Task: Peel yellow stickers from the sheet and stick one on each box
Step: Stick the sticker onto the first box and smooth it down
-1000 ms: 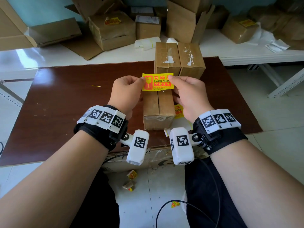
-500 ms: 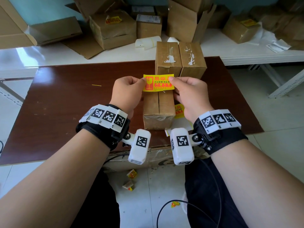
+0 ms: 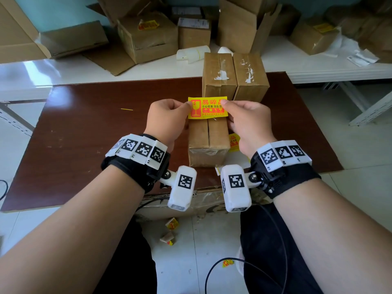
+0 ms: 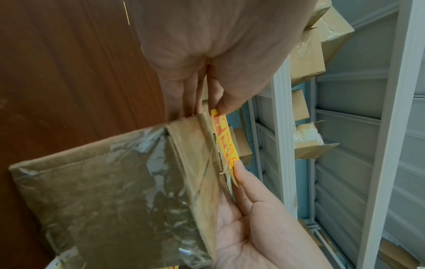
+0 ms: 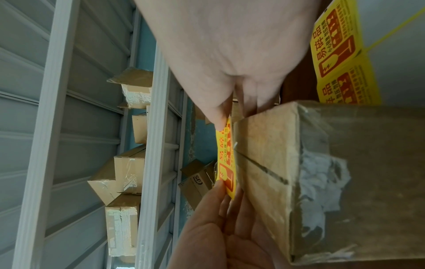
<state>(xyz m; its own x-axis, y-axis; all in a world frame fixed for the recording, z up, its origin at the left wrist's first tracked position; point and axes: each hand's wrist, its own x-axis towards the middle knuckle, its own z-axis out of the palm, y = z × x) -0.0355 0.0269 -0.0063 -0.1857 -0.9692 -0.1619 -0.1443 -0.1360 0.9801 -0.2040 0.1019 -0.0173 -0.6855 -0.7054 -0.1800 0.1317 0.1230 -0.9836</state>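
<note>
A yellow sticker (image 3: 207, 107) with red print is stretched flat between my two hands just above the far end of the near cardboard box (image 3: 209, 143). My left hand (image 3: 187, 106) pinches its left edge and my right hand (image 3: 225, 104) pinches its right edge. In the left wrist view the yellow sticker (image 4: 226, 145) hangs a little off the near cardboard box (image 4: 119, 191). The right wrist view shows the yellow sticker (image 5: 226, 160) close to the box top (image 5: 264, 163). The sticker sheet (image 3: 233, 142) lies right of the box; its yellow labels (image 5: 338, 54) show plainly.
Two taped cardboard boxes (image 3: 233, 75) stand side by side behind the near one on the brown board (image 3: 84, 134). More boxes (image 3: 148, 37) and white paper rolls (image 3: 192, 54) crowd the white floor beyond. Crumpled sticker scraps (image 3: 171, 223) lie by my legs.
Both hands and the sticker have barely shifted; the sticker stays held flat over the near box.
</note>
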